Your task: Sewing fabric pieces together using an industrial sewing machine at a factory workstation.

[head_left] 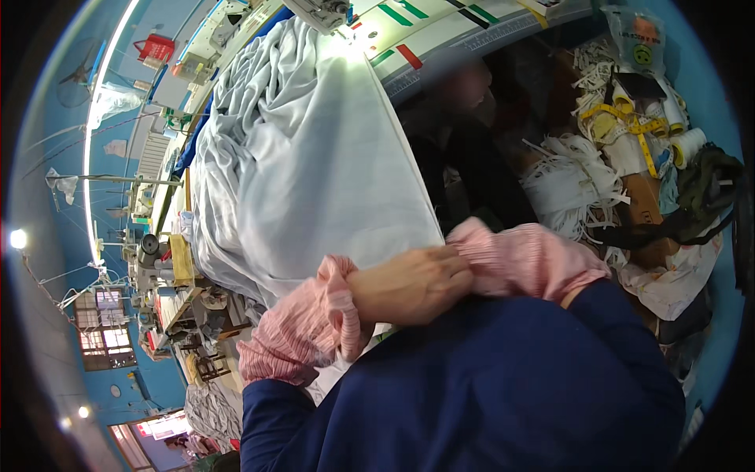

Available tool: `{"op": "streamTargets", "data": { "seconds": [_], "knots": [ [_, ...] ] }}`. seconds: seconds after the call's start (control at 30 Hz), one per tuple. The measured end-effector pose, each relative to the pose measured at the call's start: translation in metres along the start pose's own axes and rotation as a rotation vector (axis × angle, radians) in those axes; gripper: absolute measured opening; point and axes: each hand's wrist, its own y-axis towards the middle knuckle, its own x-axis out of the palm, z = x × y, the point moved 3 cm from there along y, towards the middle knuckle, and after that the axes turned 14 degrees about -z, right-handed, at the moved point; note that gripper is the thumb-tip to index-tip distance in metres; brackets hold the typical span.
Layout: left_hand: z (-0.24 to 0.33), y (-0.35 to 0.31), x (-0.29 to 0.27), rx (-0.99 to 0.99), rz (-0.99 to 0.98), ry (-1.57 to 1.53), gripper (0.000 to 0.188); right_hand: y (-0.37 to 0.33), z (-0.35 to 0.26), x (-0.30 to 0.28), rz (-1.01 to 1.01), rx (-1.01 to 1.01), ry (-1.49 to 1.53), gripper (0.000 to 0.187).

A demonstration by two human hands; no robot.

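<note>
Looking at a huge pale grey woven cloth [346, 173], draped from the white, tape-striped worktop [440, 35] down to the lap, folds heaped on its left. Next size down: a white metal sewing machine head [321, 12] at the cloth's top end, then pink ribbed fabric sleeves [527, 256] on both forearms. Smaller again, a bare left hand [413, 287] by the right cuff, fingers curled in, can't tell how tightly or on what. Right hand hidden, can't tell there either. Could get a skewed edge from bunched folds dragging.
</note>
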Motion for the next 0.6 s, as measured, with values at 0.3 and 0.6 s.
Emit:
{"op": "streamTargets", "data": {
  "seconds": [0.3, 0.6],
  "knots": [
    [-0.043, -0.011, 0.053, 0.037, 0.146, -0.307, 0.012, -0.022, -0.023, -0.038, 0.013, -0.235, -1.471, 0.014],
    [-0.024, -0.022, 0.046, 0.012, 0.178, -0.136, 0.011, -0.038, -0.082, 0.006, -0.499, -0.928, -1.579, 0.015]
  ]
}}
